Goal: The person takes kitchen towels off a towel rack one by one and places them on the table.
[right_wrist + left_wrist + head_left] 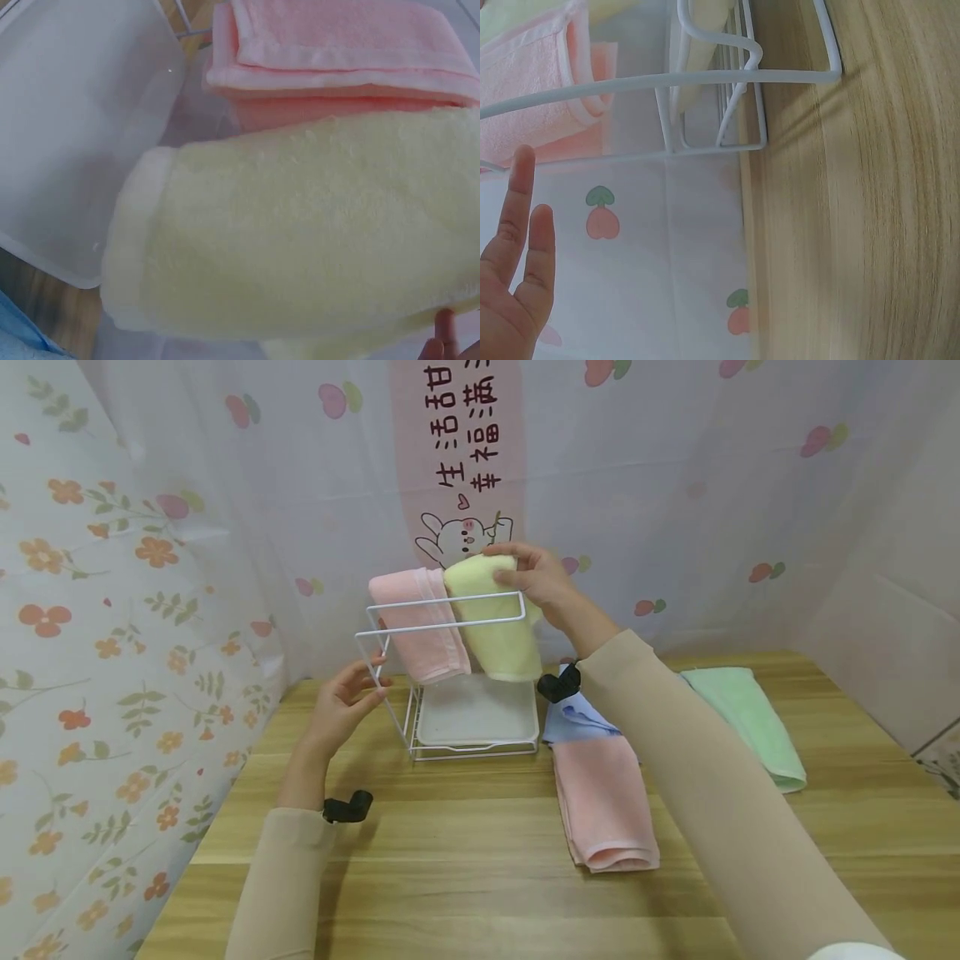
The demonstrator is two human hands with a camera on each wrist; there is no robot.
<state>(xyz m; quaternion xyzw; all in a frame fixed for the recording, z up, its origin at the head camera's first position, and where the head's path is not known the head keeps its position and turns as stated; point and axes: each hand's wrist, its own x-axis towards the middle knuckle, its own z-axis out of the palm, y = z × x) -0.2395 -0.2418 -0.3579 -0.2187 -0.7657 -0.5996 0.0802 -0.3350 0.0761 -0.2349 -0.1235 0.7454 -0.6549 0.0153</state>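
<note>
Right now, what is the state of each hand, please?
Left hand: closed on the white wire rack.
Right hand: closed, pinching the folded yellow towel.

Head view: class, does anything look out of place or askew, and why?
Slightly untidy: on the table, a pink towel overlaps the blue towel and the green towel lies apart. The yellow towel slants in the right hand. No spill or damage shows.

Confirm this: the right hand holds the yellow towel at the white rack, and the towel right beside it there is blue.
One colour is wrong: the head view shows that the neighbouring towel is pink, not blue. The right hand does hold the yellow towel at the white rack.
</note>
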